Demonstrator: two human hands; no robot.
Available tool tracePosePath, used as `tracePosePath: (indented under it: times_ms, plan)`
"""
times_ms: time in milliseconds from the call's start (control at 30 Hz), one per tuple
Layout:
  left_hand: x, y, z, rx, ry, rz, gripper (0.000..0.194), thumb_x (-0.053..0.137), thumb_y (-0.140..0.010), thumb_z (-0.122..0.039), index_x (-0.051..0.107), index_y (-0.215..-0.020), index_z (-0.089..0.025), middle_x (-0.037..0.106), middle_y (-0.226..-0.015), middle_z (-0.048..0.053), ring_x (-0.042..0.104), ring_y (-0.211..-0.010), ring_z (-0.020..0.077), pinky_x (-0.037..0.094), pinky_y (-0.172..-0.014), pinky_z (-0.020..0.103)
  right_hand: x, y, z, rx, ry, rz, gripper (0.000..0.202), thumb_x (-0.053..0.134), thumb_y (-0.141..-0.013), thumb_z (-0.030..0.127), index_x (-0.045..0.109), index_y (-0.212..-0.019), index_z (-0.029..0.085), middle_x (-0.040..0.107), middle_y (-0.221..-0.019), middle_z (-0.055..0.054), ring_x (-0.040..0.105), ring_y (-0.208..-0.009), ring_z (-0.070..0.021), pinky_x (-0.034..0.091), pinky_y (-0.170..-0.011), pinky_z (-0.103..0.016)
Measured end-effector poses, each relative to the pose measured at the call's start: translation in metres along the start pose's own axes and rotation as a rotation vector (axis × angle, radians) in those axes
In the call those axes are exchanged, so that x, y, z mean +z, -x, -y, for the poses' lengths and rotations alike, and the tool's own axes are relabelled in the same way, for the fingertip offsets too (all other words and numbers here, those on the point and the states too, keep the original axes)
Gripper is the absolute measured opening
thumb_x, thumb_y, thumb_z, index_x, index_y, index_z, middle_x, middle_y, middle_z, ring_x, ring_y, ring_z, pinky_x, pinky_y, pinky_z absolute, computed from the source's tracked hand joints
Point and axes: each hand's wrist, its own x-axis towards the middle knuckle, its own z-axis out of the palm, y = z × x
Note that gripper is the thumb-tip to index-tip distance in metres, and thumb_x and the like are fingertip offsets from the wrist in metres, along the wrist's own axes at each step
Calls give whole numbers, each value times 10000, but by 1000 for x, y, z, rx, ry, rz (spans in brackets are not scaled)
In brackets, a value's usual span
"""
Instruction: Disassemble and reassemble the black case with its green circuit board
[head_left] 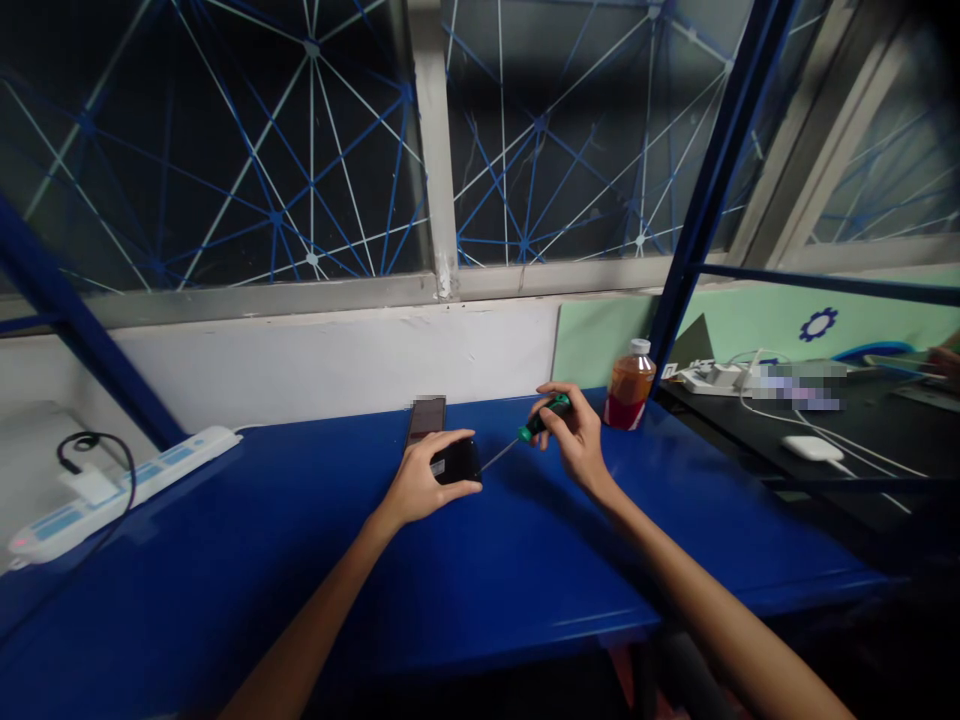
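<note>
My left hand [420, 480] is closed around a small black box-like device [459, 462], thumb on its near edge and fingers on its far edge. A small pale label shows on its face beside my palm. In my right hand [574, 435] is a screwdriver [525, 433] with a green and black handle, gripped by the fingers. Its thin metal shaft slants down to the left, and the tip meets or nearly meets the device's right end; contact is too small to tell. Just behind my left hand a phone [429, 415] lies on the blue table [510, 570].
A bottle of orange drink [631, 385] stands at the back right. On the left lies a white power strip [127, 490] with a black cable. To the right, a black table [840, 480] holds a white charging case [812, 448] and cables. Blue posts [694, 220] rise at both sides.
</note>
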Motion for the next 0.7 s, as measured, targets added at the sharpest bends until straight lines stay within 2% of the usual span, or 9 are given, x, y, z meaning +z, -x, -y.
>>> tracePosePath:
  times_ms: [100,267,400,500,700]
  plan:
    - [0,0,0,6,-5,4,590,785,-683,-403,597,-1222,-253,649,-1194,71,599,-1096,277,465,-976,456,2,1,4,22,79,-55,272,616,-863,351,543,-1082,206,525,-549,72,527,-387,-101,451,-416,-230]
    - [-1,0,-2,-5,-1,12,591,783,-688,-410,592,-1226,-258,647,-1195,75,597,-1097,285,465,-971,473,2,1,5,45,139,-84,263,651,-838,369,576,-1024,199,510,-521,74,505,-359,-94,411,-374,-213]
    - [-1,0,-2,-3,3,11,586,788,-683,-397,598,-1217,-249,655,-1169,79,606,-1075,280,474,-956,467,0,1,1,11,5,-13,244,553,-896,376,536,-1070,205,591,-674,29,562,-427,-102,445,-415,-228]
    - [0,0,-1,5,4,9,588,791,-678,-396,602,-1214,-247,652,-1180,81,604,-1083,281,470,-963,464,-1,1,1,-1,-1,-16,221,559,-890,363,547,-1043,204,612,-760,6,573,-444,-98,455,-429,-235]
    - [-1,0,-2,0,-1,17,583,779,-690,-412,599,-1224,-260,645,-1205,80,589,-1115,292,459,-976,472,0,1,8,38,196,-104,229,663,-823,359,607,-971,193,518,-511,70,497,-347,-95,400,-375,-217]
